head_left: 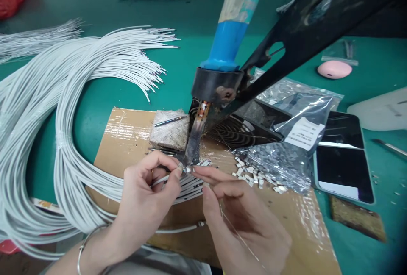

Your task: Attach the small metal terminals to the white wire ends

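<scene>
My left hand [149, 194] pinches the end of a white wire [160, 179] between thumb and forefinger, holding it right under the flat tip of a soldering iron [193, 141]. My right hand [241, 215] is closed on a thin strand of solder wire [238, 237], its fingertips beside the wire's end and a small metal piece [190, 169]. The iron has a blue handle [232, 25] and rests fixed in a black stand [305, 25]. Finished wire ends [190, 186] lie fanned out below the tip on taped cardboard [127, 139].
A large bundle of white wires [63, 109] loops across the left of the green table. A bag spilling small metal pieces [280, 165] lies right of the iron, with a phone [343, 165], a pink object [334, 69] and a brown sponge [358, 218] beyond. A cleaning block [170, 133] sits behind the tip.
</scene>
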`<state>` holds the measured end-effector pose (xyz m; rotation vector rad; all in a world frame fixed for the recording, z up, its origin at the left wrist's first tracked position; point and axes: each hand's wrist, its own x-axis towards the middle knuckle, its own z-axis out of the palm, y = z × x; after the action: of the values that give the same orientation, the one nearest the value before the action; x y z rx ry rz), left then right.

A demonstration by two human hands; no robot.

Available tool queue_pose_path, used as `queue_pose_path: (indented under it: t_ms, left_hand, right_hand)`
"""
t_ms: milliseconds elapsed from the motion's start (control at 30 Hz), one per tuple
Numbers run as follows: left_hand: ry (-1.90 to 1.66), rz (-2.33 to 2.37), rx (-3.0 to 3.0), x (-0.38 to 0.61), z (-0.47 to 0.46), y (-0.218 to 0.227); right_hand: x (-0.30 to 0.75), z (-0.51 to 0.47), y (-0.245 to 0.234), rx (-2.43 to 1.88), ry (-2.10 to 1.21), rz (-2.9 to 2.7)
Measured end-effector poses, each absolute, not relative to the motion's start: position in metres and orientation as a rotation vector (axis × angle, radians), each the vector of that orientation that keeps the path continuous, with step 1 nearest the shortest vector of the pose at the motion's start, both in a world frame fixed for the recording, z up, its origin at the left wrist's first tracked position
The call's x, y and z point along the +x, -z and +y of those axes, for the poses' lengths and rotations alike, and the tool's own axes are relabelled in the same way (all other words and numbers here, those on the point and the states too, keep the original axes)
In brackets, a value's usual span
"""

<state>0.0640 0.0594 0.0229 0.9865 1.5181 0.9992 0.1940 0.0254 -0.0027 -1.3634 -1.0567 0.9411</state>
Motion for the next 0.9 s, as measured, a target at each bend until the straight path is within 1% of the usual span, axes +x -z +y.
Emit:
queue_pose_path:
  t_ms: [267, 533, 900]
  left_hand:
    - [-1.035, 1.576, 0.908, 0.0693, 0.0623, -0.0296]
    - [-1.045, 1.497, 0.984, 0.0634, 0.062, -0.021]
    - [-1.066, 1.506, 1.007, 0.0631, 0.0648, -0.0233]
  right_hand:
    - [0.1953, 0.0307, -0.0007, -1.373, -0.989, -1.011]
    - [0.1946, 0.0341, -0.002, -1.353, -0.963, -1.022]
    - [0.1972, 0.0356, 0.0019, -1.294, -0.96, -1.075]
